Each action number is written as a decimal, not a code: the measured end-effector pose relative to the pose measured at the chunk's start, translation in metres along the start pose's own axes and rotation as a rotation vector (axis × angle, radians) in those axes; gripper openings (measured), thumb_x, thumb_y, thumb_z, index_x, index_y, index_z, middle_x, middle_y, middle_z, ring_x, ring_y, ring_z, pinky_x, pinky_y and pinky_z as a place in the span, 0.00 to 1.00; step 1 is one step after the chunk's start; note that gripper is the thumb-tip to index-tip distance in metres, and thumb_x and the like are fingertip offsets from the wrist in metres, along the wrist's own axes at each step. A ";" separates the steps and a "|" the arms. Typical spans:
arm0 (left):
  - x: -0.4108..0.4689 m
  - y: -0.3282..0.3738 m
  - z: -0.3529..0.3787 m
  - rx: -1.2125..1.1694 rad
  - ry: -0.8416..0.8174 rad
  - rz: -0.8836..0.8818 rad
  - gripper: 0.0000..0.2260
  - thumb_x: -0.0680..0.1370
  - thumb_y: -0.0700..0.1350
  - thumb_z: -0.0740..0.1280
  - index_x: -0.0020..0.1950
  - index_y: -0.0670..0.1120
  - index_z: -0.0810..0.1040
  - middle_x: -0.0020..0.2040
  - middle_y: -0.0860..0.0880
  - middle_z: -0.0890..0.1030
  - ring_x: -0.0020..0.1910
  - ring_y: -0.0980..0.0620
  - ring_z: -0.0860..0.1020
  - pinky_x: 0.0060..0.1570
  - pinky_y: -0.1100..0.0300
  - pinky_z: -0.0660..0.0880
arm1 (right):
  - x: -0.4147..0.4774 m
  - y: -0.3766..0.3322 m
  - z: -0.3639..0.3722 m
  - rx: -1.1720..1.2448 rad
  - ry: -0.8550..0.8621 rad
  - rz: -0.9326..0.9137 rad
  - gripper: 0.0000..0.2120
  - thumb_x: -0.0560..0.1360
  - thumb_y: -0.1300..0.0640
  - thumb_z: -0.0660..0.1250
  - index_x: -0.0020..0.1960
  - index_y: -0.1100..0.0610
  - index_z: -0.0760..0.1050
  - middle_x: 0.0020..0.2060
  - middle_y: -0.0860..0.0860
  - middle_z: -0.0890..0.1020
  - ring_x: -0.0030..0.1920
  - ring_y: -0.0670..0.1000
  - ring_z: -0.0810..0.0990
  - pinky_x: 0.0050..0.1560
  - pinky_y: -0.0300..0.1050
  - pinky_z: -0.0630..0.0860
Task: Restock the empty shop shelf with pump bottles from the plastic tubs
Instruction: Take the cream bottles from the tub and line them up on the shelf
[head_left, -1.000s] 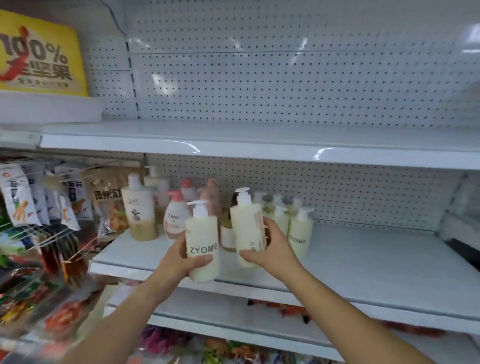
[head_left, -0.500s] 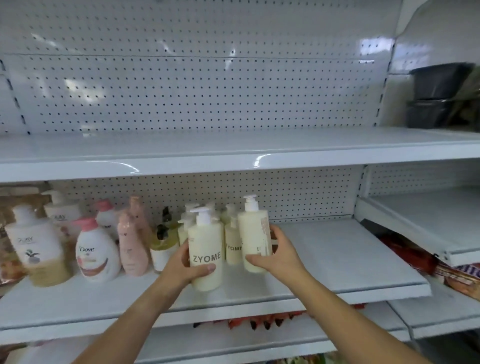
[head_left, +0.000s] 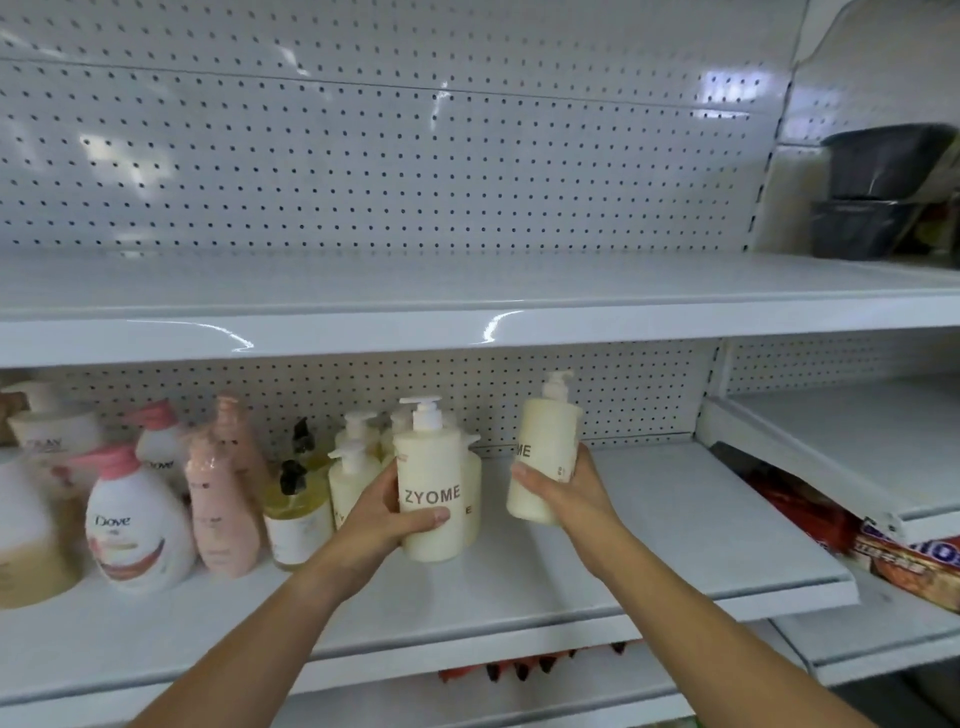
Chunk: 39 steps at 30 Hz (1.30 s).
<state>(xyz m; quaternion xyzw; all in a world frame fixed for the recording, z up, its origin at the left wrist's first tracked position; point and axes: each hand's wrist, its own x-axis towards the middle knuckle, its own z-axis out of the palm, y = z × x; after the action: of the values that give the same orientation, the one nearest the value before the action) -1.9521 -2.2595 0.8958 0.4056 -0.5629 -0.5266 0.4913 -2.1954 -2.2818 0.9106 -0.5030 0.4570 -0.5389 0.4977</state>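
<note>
My left hand (head_left: 382, 512) grips a cream ZYOME pump bottle (head_left: 428, 467) upright over the white middle shelf (head_left: 649, 525), just in front of several matching cream bottles (head_left: 353, 478). My right hand (head_left: 558, 493) holds a second cream pump bottle (head_left: 545, 447), tilted slightly right and lifted a little above the shelf, to the right of the group. Further left stand Dove bottles (head_left: 137, 525), pink bottles (head_left: 221, 499) and a clear bottle with a black pump (head_left: 297, 514).
The upper shelf (head_left: 467, 306) juts out above the bottles. The pegboard back (head_left: 363, 166) is bare. Dark tubs (head_left: 883, 192) are stacked at the upper right. A lower white shelf (head_left: 857, 457) and red snack packs (head_left: 904, 556) sit to the right.
My right hand has lifted its bottle and swung it to the right, away from the group. The left bottle stays about where it was. The view shifted further right.
</note>
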 end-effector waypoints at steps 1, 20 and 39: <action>0.002 -0.001 0.003 0.006 0.001 -0.002 0.41 0.58 0.50 0.84 0.69 0.51 0.73 0.61 0.47 0.83 0.60 0.46 0.82 0.58 0.46 0.80 | 0.002 0.000 -0.003 -0.031 -0.006 -0.012 0.33 0.65 0.57 0.82 0.64 0.50 0.69 0.54 0.52 0.82 0.54 0.51 0.83 0.53 0.53 0.82; 0.016 -0.012 0.084 0.048 0.254 -0.039 0.47 0.53 0.55 0.86 0.69 0.51 0.73 0.60 0.44 0.84 0.60 0.42 0.82 0.58 0.43 0.80 | 0.066 0.013 -0.094 -0.149 -0.287 -0.041 0.41 0.67 0.59 0.80 0.73 0.43 0.64 0.60 0.47 0.79 0.57 0.47 0.80 0.59 0.55 0.80; 0.017 -0.005 0.043 0.057 0.266 -0.059 0.44 0.55 0.52 0.85 0.68 0.50 0.73 0.60 0.46 0.84 0.59 0.44 0.83 0.53 0.48 0.81 | 0.094 0.029 -0.042 -0.176 -0.299 0.017 0.37 0.65 0.60 0.82 0.67 0.49 0.66 0.57 0.47 0.79 0.54 0.46 0.80 0.55 0.51 0.80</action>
<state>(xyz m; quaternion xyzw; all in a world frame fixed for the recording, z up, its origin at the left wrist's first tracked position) -1.9978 -2.2687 0.8947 0.5018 -0.4955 -0.4663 0.5342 -2.2348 -2.3779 0.8870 -0.6153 0.4275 -0.4118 0.5187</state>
